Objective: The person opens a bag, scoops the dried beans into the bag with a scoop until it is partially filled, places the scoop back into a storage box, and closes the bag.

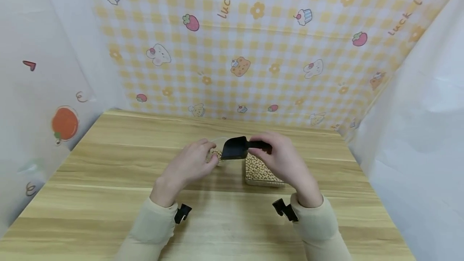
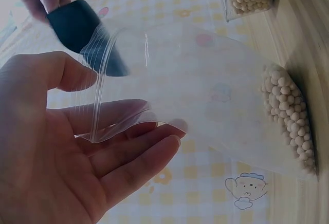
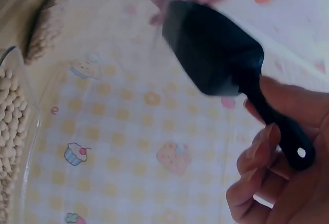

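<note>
My left hand (image 1: 190,163) holds a clear zip bag (image 2: 205,75) by its open mouth, thumb on one side and fingers on the other. Pale round beans (image 2: 289,113) lie in the bag's bottom. My right hand (image 1: 284,162) grips a black scoop (image 3: 213,47) by its handle. The scoop's front edge reaches into the bag's mouth in the left wrist view; no beans show on the blade in the head view. Just under the right hand stands a clear box (image 1: 264,183) of the same beans, partly hidden by that hand.
The hands work above a wood-grain table (image 1: 108,172). Behind it hangs a yellow checked cloth (image 1: 217,51) with cartoon prints. White sheets (image 1: 420,132) close off both sides.
</note>
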The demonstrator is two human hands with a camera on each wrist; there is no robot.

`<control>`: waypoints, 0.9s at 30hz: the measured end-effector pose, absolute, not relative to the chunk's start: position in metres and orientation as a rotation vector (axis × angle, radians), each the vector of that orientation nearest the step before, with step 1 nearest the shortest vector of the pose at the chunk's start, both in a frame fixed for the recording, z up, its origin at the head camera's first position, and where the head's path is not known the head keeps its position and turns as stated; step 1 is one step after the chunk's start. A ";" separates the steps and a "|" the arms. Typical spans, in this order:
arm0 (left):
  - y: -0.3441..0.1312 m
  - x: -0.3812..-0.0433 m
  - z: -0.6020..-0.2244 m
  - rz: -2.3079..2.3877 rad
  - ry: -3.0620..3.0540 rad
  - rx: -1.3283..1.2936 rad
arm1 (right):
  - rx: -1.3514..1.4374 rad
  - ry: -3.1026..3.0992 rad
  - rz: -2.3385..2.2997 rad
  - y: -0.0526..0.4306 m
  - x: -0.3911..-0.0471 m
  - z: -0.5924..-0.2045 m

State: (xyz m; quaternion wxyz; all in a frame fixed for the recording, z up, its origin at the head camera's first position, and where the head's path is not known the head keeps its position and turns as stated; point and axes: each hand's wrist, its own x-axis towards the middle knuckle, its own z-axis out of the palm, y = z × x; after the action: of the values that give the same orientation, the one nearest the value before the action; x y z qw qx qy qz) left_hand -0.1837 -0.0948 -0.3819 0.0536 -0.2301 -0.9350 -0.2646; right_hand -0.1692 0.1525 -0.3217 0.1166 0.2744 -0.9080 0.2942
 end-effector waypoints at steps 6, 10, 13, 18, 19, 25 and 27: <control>-0.098 -0.184 -0.382 -0.810 -2.829 -0.696 | 0.776 -2.662 1.142 0.176 -0.172 -0.324; -0.098 -0.184 -0.382 -0.821 -2.821 -0.701 | 0.720 -2.648 1.295 0.195 -0.174 -0.330; -0.098 -0.184 -0.382 -0.833 -2.817 -0.706 | 0.666 -2.630 1.371 0.211 -0.176 -0.337; -0.099 -0.185 -0.380 -0.855 -2.827 -0.690 | 0.626 -2.657 1.402 0.238 -0.181 -0.351; -0.099 -0.184 -0.380 -0.861 -2.830 -0.689 | 0.618 -2.675 1.396 0.244 -0.182 -0.353; -0.100 -0.184 -0.381 -0.881 -2.816 -0.696 | 0.544 -2.772 1.351 0.274 -0.186 -0.370; -0.101 -0.184 -0.383 -0.887 -2.818 -0.696 | 0.534 -2.800 1.312 0.283 -0.185 -0.376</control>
State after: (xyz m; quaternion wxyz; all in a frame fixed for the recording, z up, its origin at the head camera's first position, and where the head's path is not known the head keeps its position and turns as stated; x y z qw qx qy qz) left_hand -0.1841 -0.1015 -0.3827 0.0534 -0.2290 -0.9271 -0.2917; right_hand -0.1852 0.2826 -0.3756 0.0019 0.1703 -0.8923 0.4181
